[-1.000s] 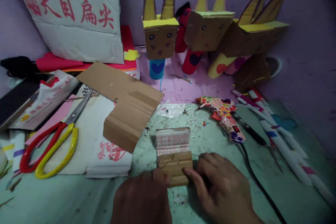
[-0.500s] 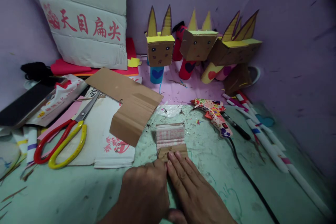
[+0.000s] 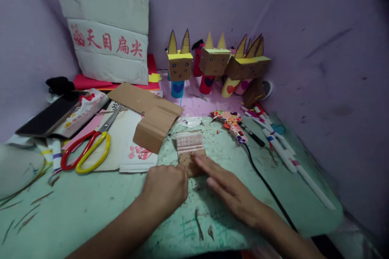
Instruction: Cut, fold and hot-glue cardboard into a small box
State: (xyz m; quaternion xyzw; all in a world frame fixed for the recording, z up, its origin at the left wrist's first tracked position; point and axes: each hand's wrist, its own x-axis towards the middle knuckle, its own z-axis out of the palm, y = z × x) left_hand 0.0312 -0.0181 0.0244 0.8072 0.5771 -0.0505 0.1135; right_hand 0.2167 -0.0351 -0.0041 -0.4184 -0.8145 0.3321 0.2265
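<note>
A small folded piece of cardboard (image 3: 191,162) lies on the table, its far part white with red print and its near part plain brown. My left hand (image 3: 167,186) is closed at its near left edge, and the thumb and fingertips are mostly hidden there. My right hand (image 3: 229,192) has its fingers stretched out, with the fingertips over the brown part's right side. Right of the cardboard, a flower-patterned glue gun (image 3: 231,123) rests on its side. To the left, a larger bent brown cardboard sheet (image 3: 158,123) lies over white cardboard.
Scissors (image 3: 94,145) with red and yellow handles lie at the left. Several cardboard-headed tube figures (image 3: 180,66) stand at the back on pink paper. White paper rolls (image 3: 282,149) and the glue gun's black cord (image 3: 267,186) lie to the right. A printed cardboard panel (image 3: 112,48) leans on the wall.
My right hand has lifted and tilted, its palm coming off the table while the fingertips stay near the cardboard. The left hand stays closed at the edge. The camera view has shifted back and up.
</note>
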